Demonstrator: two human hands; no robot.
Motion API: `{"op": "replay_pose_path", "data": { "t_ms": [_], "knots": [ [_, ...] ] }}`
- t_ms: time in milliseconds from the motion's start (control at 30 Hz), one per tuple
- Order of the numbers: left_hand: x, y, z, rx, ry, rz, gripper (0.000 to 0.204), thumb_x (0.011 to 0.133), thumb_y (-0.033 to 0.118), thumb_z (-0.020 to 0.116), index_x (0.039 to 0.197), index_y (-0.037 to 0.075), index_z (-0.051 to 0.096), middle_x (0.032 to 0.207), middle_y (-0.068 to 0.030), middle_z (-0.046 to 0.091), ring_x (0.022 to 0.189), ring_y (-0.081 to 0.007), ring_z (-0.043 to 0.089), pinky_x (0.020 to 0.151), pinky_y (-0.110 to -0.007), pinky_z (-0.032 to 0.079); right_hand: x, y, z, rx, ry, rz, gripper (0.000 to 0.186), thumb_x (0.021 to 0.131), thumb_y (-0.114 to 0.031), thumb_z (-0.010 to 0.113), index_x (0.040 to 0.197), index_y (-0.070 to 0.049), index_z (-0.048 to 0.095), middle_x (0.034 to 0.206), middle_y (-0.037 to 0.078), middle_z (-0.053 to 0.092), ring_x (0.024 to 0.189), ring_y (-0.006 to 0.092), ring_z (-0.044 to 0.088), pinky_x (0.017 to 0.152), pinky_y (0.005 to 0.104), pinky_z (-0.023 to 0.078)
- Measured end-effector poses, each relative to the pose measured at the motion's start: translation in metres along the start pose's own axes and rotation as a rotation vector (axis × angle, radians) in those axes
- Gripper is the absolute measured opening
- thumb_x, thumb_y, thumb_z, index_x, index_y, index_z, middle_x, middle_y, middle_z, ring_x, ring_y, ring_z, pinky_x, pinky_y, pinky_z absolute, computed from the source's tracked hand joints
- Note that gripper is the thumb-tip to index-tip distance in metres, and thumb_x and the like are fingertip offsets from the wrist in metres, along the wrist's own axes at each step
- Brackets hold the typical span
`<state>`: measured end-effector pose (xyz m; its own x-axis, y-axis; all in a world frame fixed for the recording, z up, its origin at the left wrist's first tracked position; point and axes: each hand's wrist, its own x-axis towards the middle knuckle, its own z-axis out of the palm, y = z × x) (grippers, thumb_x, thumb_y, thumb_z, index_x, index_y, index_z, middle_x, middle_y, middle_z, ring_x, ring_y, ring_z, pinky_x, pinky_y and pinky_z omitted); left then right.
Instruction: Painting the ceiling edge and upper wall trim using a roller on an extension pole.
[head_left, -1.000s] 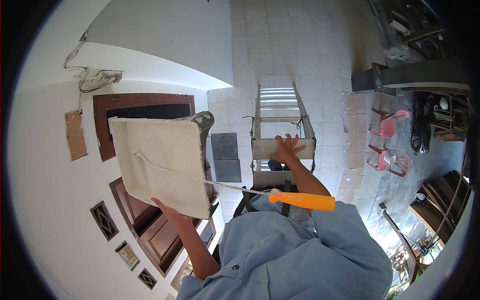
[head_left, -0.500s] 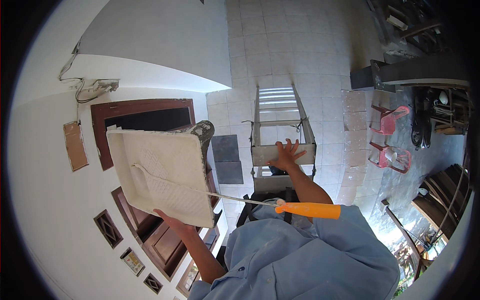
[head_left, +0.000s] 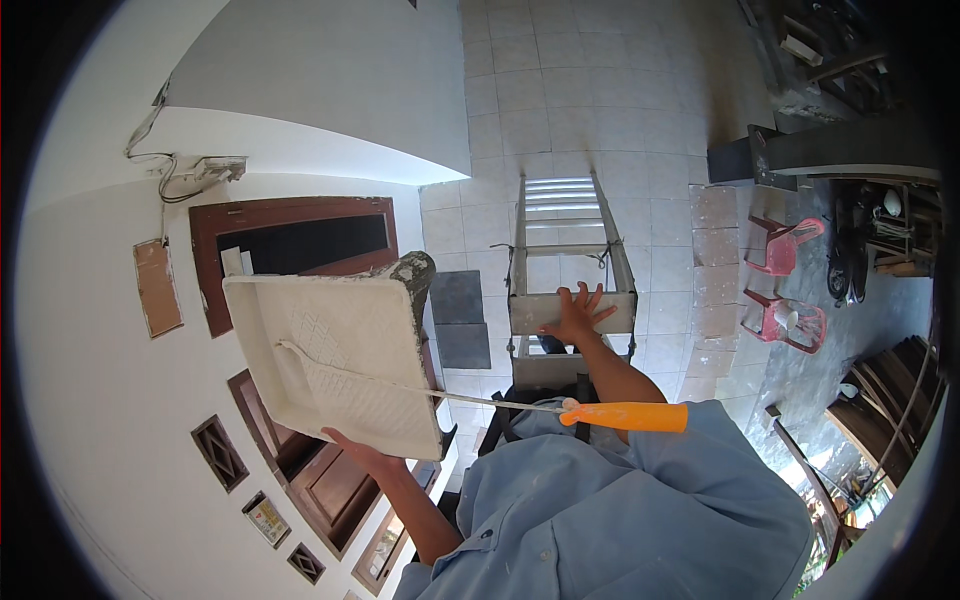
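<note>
My left hand (head_left: 370, 455) grips the near edge of a paint-crusted white paint tray (head_left: 290, 400), held up at the left. A paint roller frame lies across the tray: its long wire, coated with paint, ends in the tray, and its orange handle (head_left: 630, 416) lies over my right arm. I see no roller sleeve on it. My right hand (head_left: 577, 318) rests with fingers spread on a step of a metal stepladder (head_left: 534, 311), whose lower rungs run down to the floor. The fingers of my left hand are partly hidden by the tray.
A white wall (head_left: 110, 350) with brown door and window frames (head_left: 212, 290) stands at the left. Loose wires (head_left: 165, 170) hang from it. Dark mats (head_left: 458, 299) lie on the tiled floor (head_left: 560, 100). Two red plastic chairs (head_left: 786, 247) and a black motorbike (head_left: 848, 250) stand at the right.
The paint tray has come slightly down and nearer with my left hand and the roller frame. My right hand stays on the ladder step. The whole view has shifted a little.
</note>
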<state>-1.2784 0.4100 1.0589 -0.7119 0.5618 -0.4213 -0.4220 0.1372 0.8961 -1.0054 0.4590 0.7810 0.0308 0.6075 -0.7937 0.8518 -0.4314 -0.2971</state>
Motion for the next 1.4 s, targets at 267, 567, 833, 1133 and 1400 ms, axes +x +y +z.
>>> {"op": "replay_pose_path", "data": {
  "t_ms": [267,567,833,1133,1400],
  "knots": [
    [0.010,-0.001,0.004,0.058,0.012,-0.015,0.076,0.095,0.062,0.031,0.148,0.008,0.020,0.151,-0.0135,0.026,0.135,-0.0317,0.032,0.110,-0.044,0.030,0.000,0.000,0.003,-0.008,-0.031,0.014,0.093,0.061,-0.049,0.082,0.136,-0.023,0.034,0.152,0.021,0.008,0.137,0.0491,-0.017,0.095,0.0794,-0.008],
    [0.023,0.003,0.010,0.030,-0.063,-0.013,0.073,0.097,0.058,0.032,0.146,0.005,0.023,0.148,-0.0130,0.031,0.133,-0.0291,0.035,0.110,-0.040,0.030,0.002,0.013,0.000,-0.056,-0.137,-0.052,0.099,0.063,-0.057,0.079,0.142,-0.027,0.027,0.153,0.020,-0.002,0.134,0.0486,-0.025,0.093,0.0796,-0.007],
    [0.024,-0.001,0.021,-0.044,-0.065,-0.057,0.074,0.096,0.057,0.038,0.144,0.002,0.028,0.146,-0.0125,0.037,0.131,-0.0280,0.038,0.109,-0.038,0.031,-0.052,0.063,-0.104,0.851,-0.264,-0.140,0.055,0.098,-0.052,0.036,0.142,-0.020,0.037,0.143,0.011,0.042,0.137,0.0285,0.032,0.107,0.0524,0.027],
    [0.015,-0.031,0.019,-0.002,-0.117,-0.168,0.079,0.091,0.057,0.050,0.131,-0.010,0.041,0.124,-0.0185,0.056,0.107,-0.0281,0.060,0.092,-0.039,0.050,-0.267,0.065,-0.227,0.449,-0.544,-0.414,0.074,0.089,-0.048,0.061,0.146,-0.016,0.025,0.128,0.017,0.052,0.118,0.0306,0.054,0.097,0.0434,0.043],
    [0.008,-0.062,0.020,0.097,-0.153,-0.200,0.081,0.089,0.057,0.054,0.129,-0.013,0.041,0.121,-0.0203,0.057,0.106,-0.0277,0.060,0.090,-0.038,0.050,-0.328,0.074,-0.175,0.380,-0.414,-0.316,0.027,0.096,-0.028,0.054,0.110,-0.005,0.052,0.072,0.002,0.055,0.058,0.0099,0.054,0.055,0.0270,0.046]
  ]
}}
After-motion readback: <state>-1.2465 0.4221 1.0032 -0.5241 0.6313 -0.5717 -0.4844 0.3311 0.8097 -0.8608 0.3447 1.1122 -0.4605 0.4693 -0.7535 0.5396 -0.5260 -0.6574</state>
